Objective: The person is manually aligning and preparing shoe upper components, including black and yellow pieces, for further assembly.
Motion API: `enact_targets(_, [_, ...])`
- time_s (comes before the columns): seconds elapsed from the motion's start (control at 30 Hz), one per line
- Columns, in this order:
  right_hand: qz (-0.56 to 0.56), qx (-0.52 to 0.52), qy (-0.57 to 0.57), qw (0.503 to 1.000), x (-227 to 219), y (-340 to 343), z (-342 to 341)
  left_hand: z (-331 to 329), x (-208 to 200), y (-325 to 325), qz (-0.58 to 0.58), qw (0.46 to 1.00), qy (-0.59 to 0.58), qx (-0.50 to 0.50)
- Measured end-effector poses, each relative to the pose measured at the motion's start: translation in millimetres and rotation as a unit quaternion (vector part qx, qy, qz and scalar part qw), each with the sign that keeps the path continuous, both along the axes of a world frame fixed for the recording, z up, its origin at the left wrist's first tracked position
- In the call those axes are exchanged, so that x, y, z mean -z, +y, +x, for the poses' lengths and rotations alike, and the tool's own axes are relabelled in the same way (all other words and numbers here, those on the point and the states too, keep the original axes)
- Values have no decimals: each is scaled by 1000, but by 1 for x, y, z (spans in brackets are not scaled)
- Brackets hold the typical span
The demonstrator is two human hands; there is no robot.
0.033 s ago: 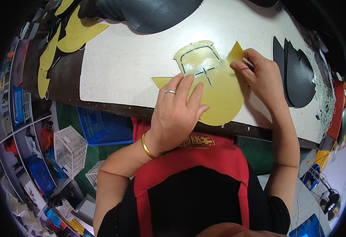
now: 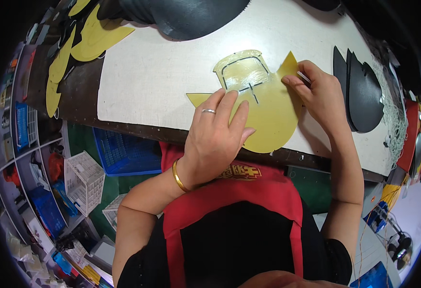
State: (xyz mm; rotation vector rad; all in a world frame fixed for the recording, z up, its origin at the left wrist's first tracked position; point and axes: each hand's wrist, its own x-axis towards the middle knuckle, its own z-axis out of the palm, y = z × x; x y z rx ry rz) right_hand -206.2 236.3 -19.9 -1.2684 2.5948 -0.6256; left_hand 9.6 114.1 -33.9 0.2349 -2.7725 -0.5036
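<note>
A flat yellow rounded sheet (image 2: 273, 127) with pointed corners lies on the white board, its near edge overhanging toward me. Its upper part is a glossy, paler flap (image 2: 245, 72) with a dark slotted outline, and a short dark line crosses the outline's lower edge. My left hand (image 2: 217, 127) rests on the sheet's left side, fingers spread and pressing flat. At the right corner my right hand (image 2: 316, 89) is curled, the thumb touching the sheet's edge. A thin white stick (image 2: 303, 76) shows between its fingers; its tip is hidden.
Black rounded pieces (image 2: 364, 98) lie at the right beside tangled pale thread (image 2: 394, 115). A large black piece (image 2: 191, 19) sits at the far side. Yellow cut pieces (image 2: 92, 43) are at the far left. Below the white board (image 2: 138, 96) stand a blue crate (image 2: 128, 161) and a white basket (image 2: 83, 180).
Almost nothing differs. The whole view has shifted very slightly; both hands and the yellow sheet keep their places relative to each other.
</note>
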Motion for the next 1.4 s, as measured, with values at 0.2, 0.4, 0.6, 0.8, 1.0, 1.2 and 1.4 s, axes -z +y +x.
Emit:
enact_targets(0.2, [-124, 27, 22, 992, -21, -9, -11, -3, 4, -4, -24, 1000, -1, -5])
enact_targets(0.4, [-128, -155, -146, 969, -31, -44, 17, -2, 6, -2, -39, 999, -29, -5])
enact_targets(0.6, [-100, -244, -58, 963, -14, -75, 13, -5, 8, -1, -58, 998, -36, -2])
enact_targets(0.8, [-41, -77, 101, 991, -24, -29, 8, -4, 8, 0, -58, 998, -38, -10])
enact_targets(1.0, [-189, -200, 22, 961, -9, -27, 32, -4, 5, -1, -64, 998, -25, -3])
enact_targets(1.2, [-239, -179, 90, 950, -11, -24, 32, -5, 3, -1, -61, 997, -45, 1])
enact_targets(1.4, [-139, -81, -116, 980, -27, -6, 17, -2, 1, -4, -55, 998, -43, 0])
